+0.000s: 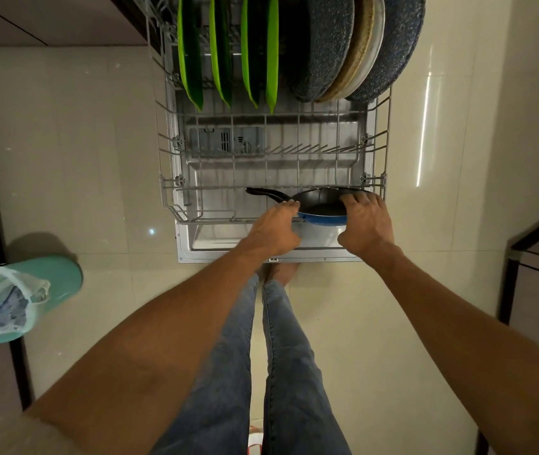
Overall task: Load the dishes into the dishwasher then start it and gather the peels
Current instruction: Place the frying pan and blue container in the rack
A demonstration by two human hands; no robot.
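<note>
blue pan (322,213) between left hand (274,229), right hand (365,226).

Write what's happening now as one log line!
step: loading pan | both hands hold blue frying pan at rack front | plates stand at back | dishwasher not started

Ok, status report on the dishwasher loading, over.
Both hands on the blue frying pan: left hand at the handle side, right hand gripping the rim. Pan sits at lower rack front edge. Nothing in the way.
</note>
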